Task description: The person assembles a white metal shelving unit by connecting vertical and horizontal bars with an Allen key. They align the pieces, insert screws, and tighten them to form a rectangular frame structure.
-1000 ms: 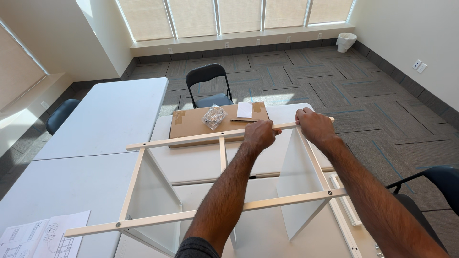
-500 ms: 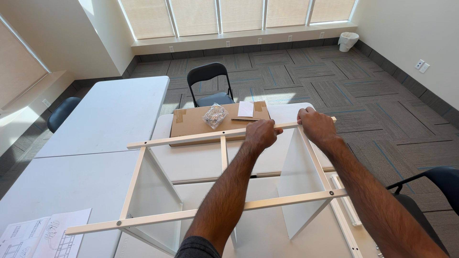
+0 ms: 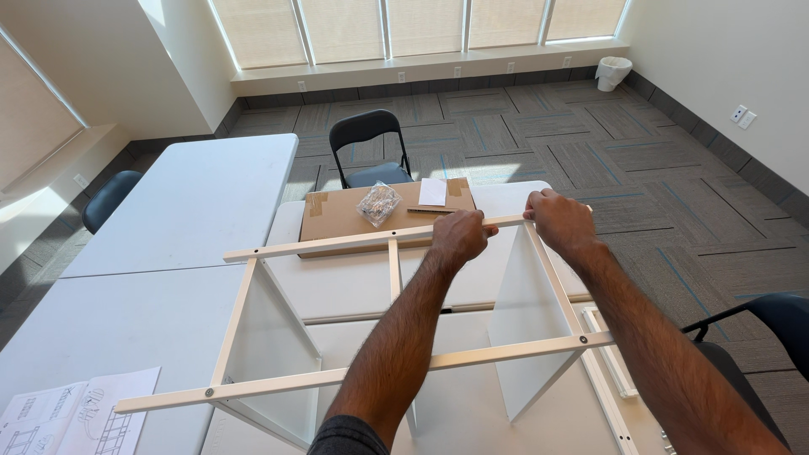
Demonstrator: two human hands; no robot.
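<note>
Little has moved: both hands stay on the far rail (image 3: 371, 243), left hand (image 3: 459, 238) closed over it, right hand (image 3: 560, 221) gripping its end, steadying the white shelf frame (image 3: 522, 312) on the bench (image 3: 168, 211).

1. Windows (image 3: 421, 25) along far wall, blinds down, bright light through; sill ledge below.
2. Walls (image 3: 725, 50) plain white; outlets on right wall.
3. Floor (image 3: 657, 160): grey carpet tiles, sun patch near the far chair.
4. White tables (image 3: 185, 202) left and centre.
5. Dark folding chair (image 3: 368, 147) at far side; blue chair (image 3: 108, 198) far left; another chair (image 3: 771, 324) near right.
6. White bin (image 3: 613, 72) in far right corner.
</note>
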